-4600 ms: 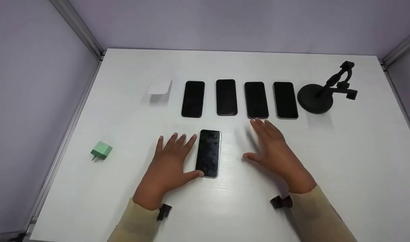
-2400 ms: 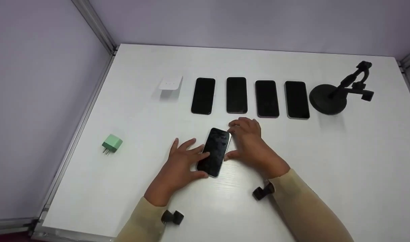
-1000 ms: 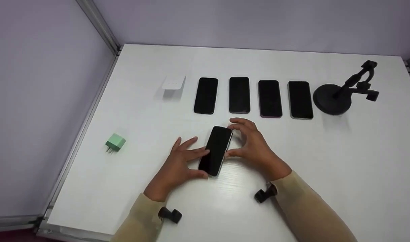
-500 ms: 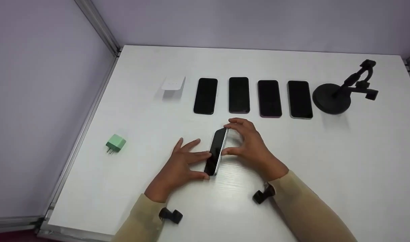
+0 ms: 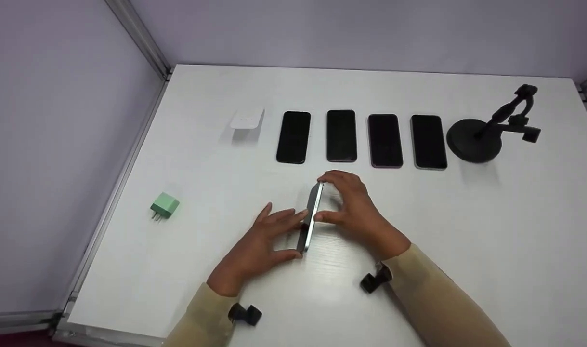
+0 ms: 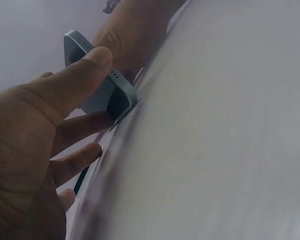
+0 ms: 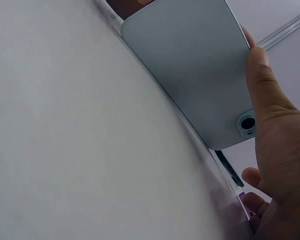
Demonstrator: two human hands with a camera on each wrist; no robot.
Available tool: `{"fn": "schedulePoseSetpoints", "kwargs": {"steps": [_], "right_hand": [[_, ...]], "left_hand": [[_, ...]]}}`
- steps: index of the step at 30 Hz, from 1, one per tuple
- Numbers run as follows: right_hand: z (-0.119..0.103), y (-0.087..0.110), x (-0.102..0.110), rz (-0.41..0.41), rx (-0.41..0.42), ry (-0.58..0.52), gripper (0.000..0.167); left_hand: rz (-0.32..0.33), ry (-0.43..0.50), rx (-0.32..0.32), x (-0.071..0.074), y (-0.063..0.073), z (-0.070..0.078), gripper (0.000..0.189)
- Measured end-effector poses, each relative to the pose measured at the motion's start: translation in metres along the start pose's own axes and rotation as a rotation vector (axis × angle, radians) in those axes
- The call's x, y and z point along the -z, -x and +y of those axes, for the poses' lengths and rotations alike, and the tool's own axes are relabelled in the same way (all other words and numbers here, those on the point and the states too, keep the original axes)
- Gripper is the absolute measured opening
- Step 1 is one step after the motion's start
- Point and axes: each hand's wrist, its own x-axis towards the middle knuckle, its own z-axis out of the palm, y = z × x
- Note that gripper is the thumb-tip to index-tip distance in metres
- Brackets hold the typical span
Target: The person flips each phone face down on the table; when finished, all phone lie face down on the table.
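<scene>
A smartphone (image 5: 306,236) stands steeply tilted on one long edge, its dark screen turned left and its silver side up. My left hand (image 5: 254,248) pinches its near end, thumb on the end with the port and speaker holes, index finger against the screen; the other fingers are spread. My right hand (image 5: 360,209) grips the far part, with the thumb on the upper long side and the index finger at the far corner. In the right wrist view the phone's pale blue-grey back (image 7: 190,65) shows, with a single camera lens (image 7: 248,123).
Several dark-screened phones lie in a row behind, the leftmost phone (image 5: 293,137) among them. At far right stands a black stand (image 5: 474,140) with a jointed arm. A white bent card (image 5: 247,119) stands left of the row. A green plug adapter (image 5: 165,205) lies at left.
My right hand has come over from the right and taken hold of the phone. The phone has gone from lying flat, through a slant, to tilted up on its long edge.
</scene>
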Motion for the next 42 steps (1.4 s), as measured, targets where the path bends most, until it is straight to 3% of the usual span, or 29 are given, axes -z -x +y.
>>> {"fn": "schedulePoseSetpoints", "kwargs": {"steps": [9, 15, 22, 33, 42], "right_hand": [[-0.003, 0.001, -0.001, 0.006, -0.015, 0.015, 0.084], [-0.002, 0.002, -0.007, -0.005, 0.036, 0.169, 0.093], [-0.008, 0.002, -0.013, -0.074, 0.003, 0.384, 0.106], [-0.018, 0.000, -0.022, -0.086, -0.005, 0.453, 0.106], [-0.035, -0.011, -0.040, -0.140, -0.014, 0.406, 0.122]], "left_hand": [[-0.019, -0.101, -0.078, 0.000, 0.003, 0.008, 0.069], [0.022, -0.092, -0.056, -0.001, 0.007, 0.007, 0.066], [0.059, -0.014, -0.015, -0.003, 0.012, 0.002, 0.065], [0.135, 0.085, 0.011, -0.001, 0.023, -0.006, 0.071], [0.212, 0.067, 0.196, 0.007, 0.053, -0.012, 0.073]]}}
